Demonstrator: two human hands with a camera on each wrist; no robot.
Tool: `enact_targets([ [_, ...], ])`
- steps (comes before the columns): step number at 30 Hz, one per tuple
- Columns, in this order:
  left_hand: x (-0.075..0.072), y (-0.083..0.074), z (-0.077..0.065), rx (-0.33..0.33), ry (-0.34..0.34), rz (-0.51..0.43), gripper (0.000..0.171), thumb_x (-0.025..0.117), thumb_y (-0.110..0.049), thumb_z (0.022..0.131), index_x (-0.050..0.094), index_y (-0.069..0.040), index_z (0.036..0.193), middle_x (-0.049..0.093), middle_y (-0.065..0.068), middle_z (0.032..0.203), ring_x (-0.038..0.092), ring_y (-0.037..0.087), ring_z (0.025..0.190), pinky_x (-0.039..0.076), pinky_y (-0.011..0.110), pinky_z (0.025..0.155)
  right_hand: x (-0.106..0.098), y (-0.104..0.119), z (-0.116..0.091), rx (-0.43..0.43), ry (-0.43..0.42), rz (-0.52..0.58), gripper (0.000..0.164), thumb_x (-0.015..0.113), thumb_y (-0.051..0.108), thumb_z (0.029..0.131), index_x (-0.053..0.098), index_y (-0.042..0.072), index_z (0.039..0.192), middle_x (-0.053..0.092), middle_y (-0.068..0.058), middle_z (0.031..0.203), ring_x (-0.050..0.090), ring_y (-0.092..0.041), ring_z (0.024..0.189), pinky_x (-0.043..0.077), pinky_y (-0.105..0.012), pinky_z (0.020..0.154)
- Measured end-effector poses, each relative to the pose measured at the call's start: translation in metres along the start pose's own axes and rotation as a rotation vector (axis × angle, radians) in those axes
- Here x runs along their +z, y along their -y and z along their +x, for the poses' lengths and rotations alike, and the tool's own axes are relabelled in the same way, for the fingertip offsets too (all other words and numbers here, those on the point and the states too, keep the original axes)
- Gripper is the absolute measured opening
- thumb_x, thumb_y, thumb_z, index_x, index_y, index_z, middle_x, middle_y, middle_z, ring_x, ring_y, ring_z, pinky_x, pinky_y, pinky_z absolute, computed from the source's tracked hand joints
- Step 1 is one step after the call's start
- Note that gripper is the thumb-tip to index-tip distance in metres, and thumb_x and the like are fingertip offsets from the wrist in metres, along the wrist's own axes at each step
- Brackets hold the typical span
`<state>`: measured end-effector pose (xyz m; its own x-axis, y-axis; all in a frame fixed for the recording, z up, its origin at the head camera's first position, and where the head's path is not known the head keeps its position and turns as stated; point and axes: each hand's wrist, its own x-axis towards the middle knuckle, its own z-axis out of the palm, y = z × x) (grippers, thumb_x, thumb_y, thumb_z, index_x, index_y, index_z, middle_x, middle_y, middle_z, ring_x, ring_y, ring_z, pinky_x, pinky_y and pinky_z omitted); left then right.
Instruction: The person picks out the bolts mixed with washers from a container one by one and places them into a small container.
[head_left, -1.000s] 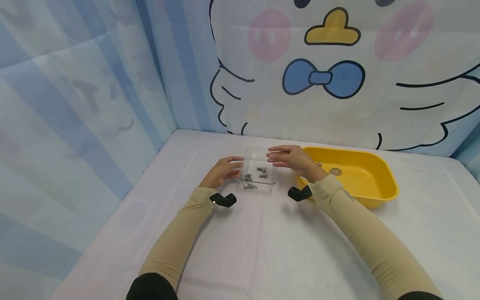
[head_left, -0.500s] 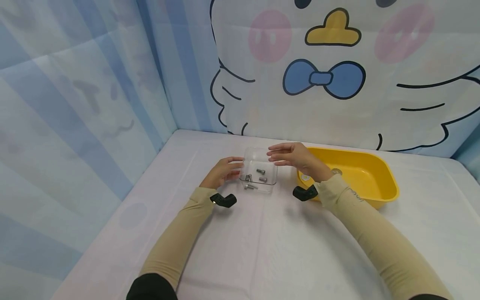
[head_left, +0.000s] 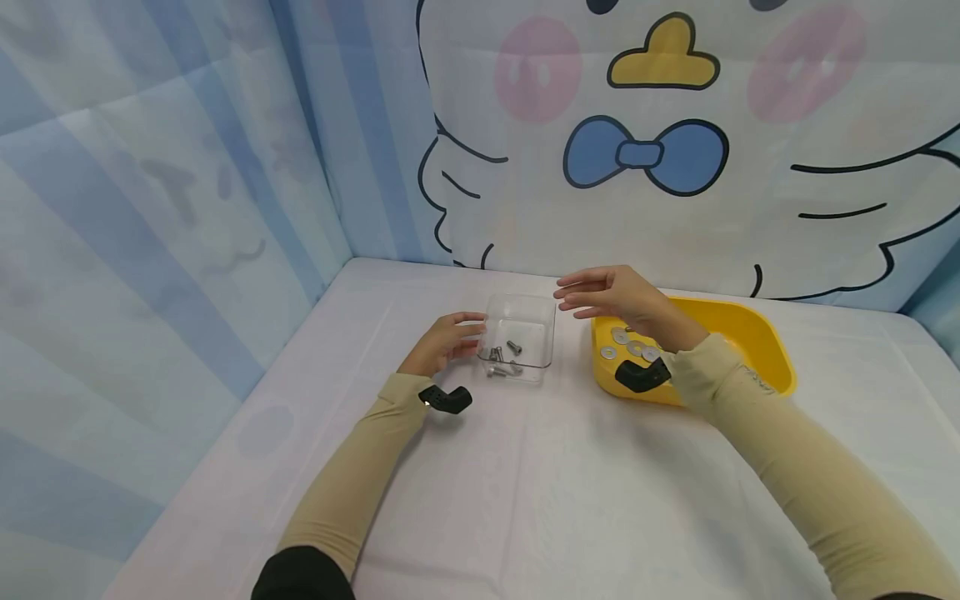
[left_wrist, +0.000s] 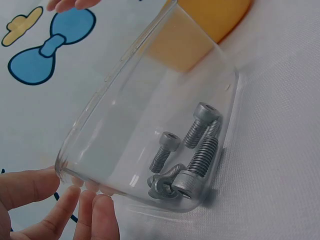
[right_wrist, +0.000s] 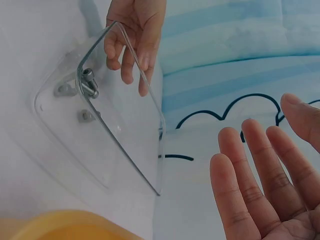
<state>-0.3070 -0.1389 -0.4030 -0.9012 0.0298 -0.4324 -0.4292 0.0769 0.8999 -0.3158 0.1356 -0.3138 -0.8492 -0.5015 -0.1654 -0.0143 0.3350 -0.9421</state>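
A clear plastic box (head_left: 525,333) stands on the white table, with several metal socket-head bolts (left_wrist: 202,155) inside. They lie gathered near one end, some overlapping. My left hand (head_left: 444,343) is at the box's left side; in the left wrist view its thumb and fingertips rest against the outside near the rim corner. My right hand (head_left: 618,302) hovers to the right of the box, fingers extended and apart from it, with nothing in them. In the right wrist view the palm and spread fingers (right_wrist: 257,165) are bare.
A yellow tray (head_left: 776,354) stands right of the box, partly under my right hand and forearm. Several flat silver washers (head_left: 636,347) lie in its left end. A patterned curtain (head_left: 645,233) hangs along the table's back edge.
My right hand has drawn away from the box to the right and up, uncovering the tray's washers. Some bolts have slid toward the box's near end. My left hand has stayed at the box.
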Motion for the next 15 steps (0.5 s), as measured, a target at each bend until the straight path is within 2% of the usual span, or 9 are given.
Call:
enact_targets([
  [5, 0.000, 0.001, 0.000, 0.003, -0.002, -0.001, 0.038, 0.060, -0.012, 0.092, 0.055, -0.012, 0.130, 0.054, 0.001, 0.097, 0.054, 0.004, 0.063, 0.048, 0.015, 0.062, -0.011, 0.003, -0.007, 0.036, -0.032, -0.030, 0.050, 0.066, 0.022, 0.089, 0.051, 0.003, 0.133, 0.064, -0.004, 0.122, 0.065, -0.009, 0.099, 0.051, -0.033, 0.094],
  [7, 0.000, 0.001, 0.000, 0.005, -0.001, 0.001, 0.039, 0.059, -0.012, 0.092, 0.055, -0.012, 0.131, 0.054, 0.001, 0.098, 0.054, 0.005, 0.065, 0.048, 0.015, 0.063, -0.017, 0.003, -0.009, 0.047, -0.044, -0.043, 0.052, 0.067, 0.024, 0.088, 0.051, 0.003, 0.132, 0.064, -0.005, 0.122, 0.065, -0.009, 0.098, 0.051, -0.033, 0.093],
  [12, -0.001, 0.001, 0.000, 0.006, 0.000, 0.007, 0.039, 0.059, -0.012, 0.092, 0.055, -0.012, 0.131, 0.053, 0.002, 0.100, 0.054, 0.006, 0.068, 0.048, 0.016, 0.064, -0.032, 0.003, -0.015, 0.061, -0.069, -0.088, 0.051, 0.067, 0.025, 0.088, 0.053, 0.000, 0.130, 0.063, -0.009, 0.123, 0.064, -0.019, 0.107, 0.053, -0.028, 0.087],
  [15, -0.001, 0.001, 0.001, 0.006, 0.000, 0.007, 0.039, 0.060, -0.013, 0.092, 0.055, -0.013, 0.131, 0.053, 0.002, 0.099, 0.054, 0.005, 0.067, 0.049, 0.016, 0.063, -0.041, 0.002, -0.019, 0.066, -0.081, -0.124, 0.053, 0.068, 0.026, 0.087, 0.053, -0.001, 0.129, 0.064, -0.008, 0.121, 0.065, -0.016, 0.104, 0.054, -0.024, 0.084],
])
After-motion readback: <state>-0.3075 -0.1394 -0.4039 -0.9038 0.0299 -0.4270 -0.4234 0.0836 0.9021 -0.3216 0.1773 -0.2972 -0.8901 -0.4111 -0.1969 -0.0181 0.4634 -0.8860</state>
